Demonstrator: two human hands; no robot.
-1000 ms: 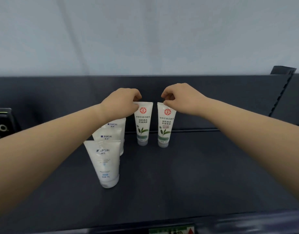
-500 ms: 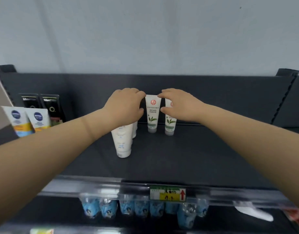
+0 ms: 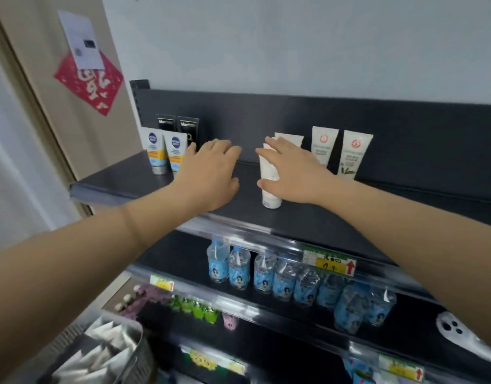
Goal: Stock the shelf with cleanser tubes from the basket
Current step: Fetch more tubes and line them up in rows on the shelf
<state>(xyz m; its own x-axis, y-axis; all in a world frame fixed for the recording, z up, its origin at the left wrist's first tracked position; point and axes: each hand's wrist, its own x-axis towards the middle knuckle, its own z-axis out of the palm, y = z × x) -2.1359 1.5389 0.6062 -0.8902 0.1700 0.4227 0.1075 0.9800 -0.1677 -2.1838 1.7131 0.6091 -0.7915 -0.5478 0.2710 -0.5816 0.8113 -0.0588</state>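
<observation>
On the dark top shelf two white tubes with a green leaf print stand upright against the back panel. To their left stands a short row of plain white tubes, front to back. My right hand hovers with straight fingers right in front of that row, thumb beside the front tube. My left hand is spread flat above the bare shelf, holding nothing. A grey basket with several white tubes sits at the bottom left.
Orange-and-blue tubes and black tubes stand at the shelf's left end. Water bottles fill the shelf below, under a price tag. Small green and purple items lie lower down. A door with a red paper is at left.
Both hands let go of the two leaf-print tubes and drew back to the left with fingers straightened. The view pulled back and down, bringing the lower shelves and basket into sight.
</observation>
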